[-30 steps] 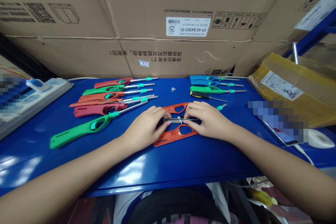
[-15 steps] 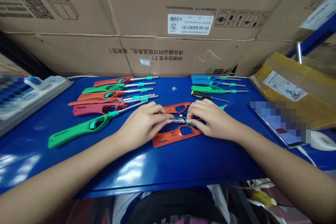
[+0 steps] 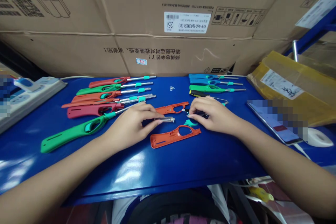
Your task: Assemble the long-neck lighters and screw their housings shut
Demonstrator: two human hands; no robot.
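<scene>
My left hand is closed, pinching a slim, clear-grey lighter fuel tank whose metal end points right. Across a small gap, my right hand is also closed, thumb against fingers; a thin pale wire shows at its fingertips, and I cannot make out what else it holds. A turquoise trigger lies on the table just below those fingertips. Nearer me is an orange lighter handle half, inner side up. Behind my hands lies another orange half, partly covered by the left fingers.
Several assembled gas lighters, such as a green one, lie at left; blue and green ones lie at back right by a screwdriver. A phone, yellow-taped parcel and power strip flank them. A cardboard box stands behind.
My hands have drawn apart, the left moving left with the fuel tank. The turquoise trigger now shows on the table between them. The view has shifted slightly.
</scene>
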